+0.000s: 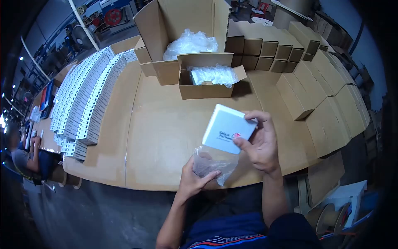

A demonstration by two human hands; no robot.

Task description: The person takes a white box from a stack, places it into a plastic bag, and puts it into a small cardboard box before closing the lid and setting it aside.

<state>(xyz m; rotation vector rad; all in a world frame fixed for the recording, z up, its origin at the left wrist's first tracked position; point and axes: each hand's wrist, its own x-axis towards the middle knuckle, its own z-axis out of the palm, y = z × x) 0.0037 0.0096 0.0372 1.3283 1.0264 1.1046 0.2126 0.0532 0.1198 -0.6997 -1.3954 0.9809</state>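
Observation:
Between thumb and fingers, my right hand (262,143) grips a flat white box (230,128) by its right side; dark print and a small red mark show on its face. Just below it, my left hand (195,180) is closed on a clear plastic bag (215,163), whose upper part lies right at the white box's lower edge. Farther back stands an open cardboard box (205,92), holding a bubble-wrapped item (213,75) that sticks up over its rim.
Behind is a larger open carton (182,20) with crumpled clear plastic (190,43). Stacked white boxes (83,95) line the table's (166,137) left side. Brown cartons (327,91) are stacked along the right and back right. A person (29,155) sits at far left.

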